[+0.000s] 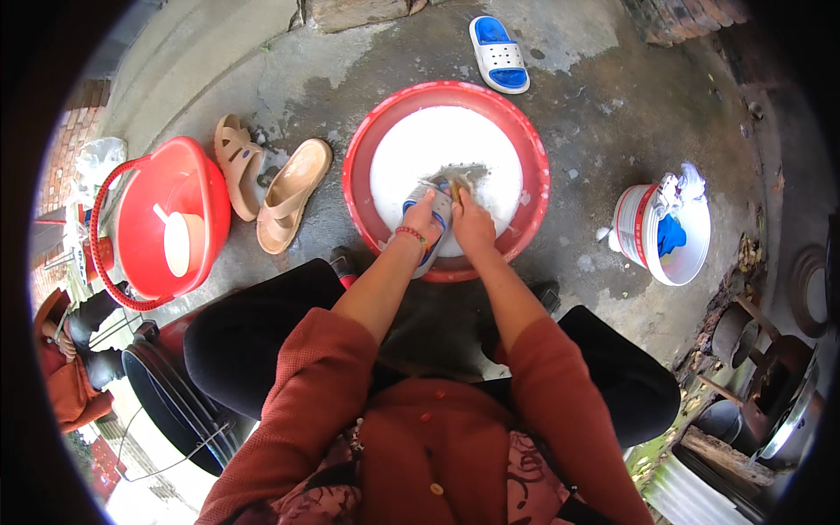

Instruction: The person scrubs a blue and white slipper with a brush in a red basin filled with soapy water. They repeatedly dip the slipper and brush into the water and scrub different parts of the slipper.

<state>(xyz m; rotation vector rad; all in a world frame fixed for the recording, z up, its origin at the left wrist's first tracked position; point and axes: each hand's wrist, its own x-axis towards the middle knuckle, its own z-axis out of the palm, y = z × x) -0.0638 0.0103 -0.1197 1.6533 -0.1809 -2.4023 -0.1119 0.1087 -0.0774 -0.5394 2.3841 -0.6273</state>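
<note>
A large red plastic basin [351,151] holds water topped with white foam [420,141]. My left hand [423,220] grips a white and blue slide sandal [430,259] over the near part of the basin. In my right hand [474,223] is a brush [455,190] with a brown handle, held against the sandal's far end, which is partly hidden by foam and fingers. A matching white and blue slide sandal [500,56] lies on the concrete beyond the basin.
Beige sandals [294,197] and a red bucket [220,197] holding a white dipper [186,243] stand left. Right is a white bucket [689,262] with cloths [671,235]. Pots [732,335] line the far right; a seated person [72,387] is at far left.
</note>
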